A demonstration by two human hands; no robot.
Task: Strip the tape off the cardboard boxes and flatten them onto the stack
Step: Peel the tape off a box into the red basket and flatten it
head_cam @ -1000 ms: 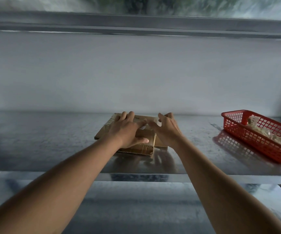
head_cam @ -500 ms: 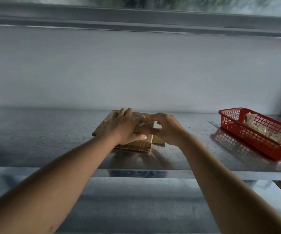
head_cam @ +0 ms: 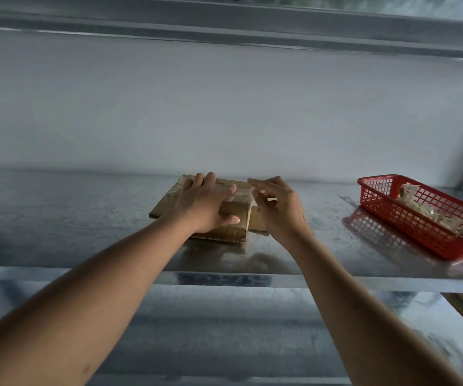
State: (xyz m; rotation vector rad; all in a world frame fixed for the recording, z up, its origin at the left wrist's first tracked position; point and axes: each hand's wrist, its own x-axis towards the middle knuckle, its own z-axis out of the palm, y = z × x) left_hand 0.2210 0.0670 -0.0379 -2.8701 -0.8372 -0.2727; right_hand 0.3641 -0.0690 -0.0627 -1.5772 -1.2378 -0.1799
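— What's under your left hand [head_cam: 206, 203]?

— A flattened cardboard box [head_cam: 224, 222], lying on the metal shelf [head_cam: 85, 218]. My palm and fingers [head_cam: 210, 181] are spread flat on top of it, pressing down, thumb stretched out along the near side. Nothing is gripped; the fingers are straight.

— And below the box?

— More cardboard, the stack [head_cam: 166, 203]; its edges stick out past my left fingers on the left and at the far side.

— The tape?

— A clear strip of tape [head_cam: 241, 195] lies across the box's top, just right of my left fingertips, running towards my right hand [head_cam: 276, 207].

— Does the right hand have it?

— My right fingers are curled, thumb and forefinger drawn together just above the box's right edge. It looks like a pinch on the tape's end, but the film is too pale and blurred for me to tell.

— Anything further right?

— A red basket [head_cam: 419, 218], well apart from my right hand, on the same shelf, with crumpled tape scraps [head_cam: 416, 203] in it.
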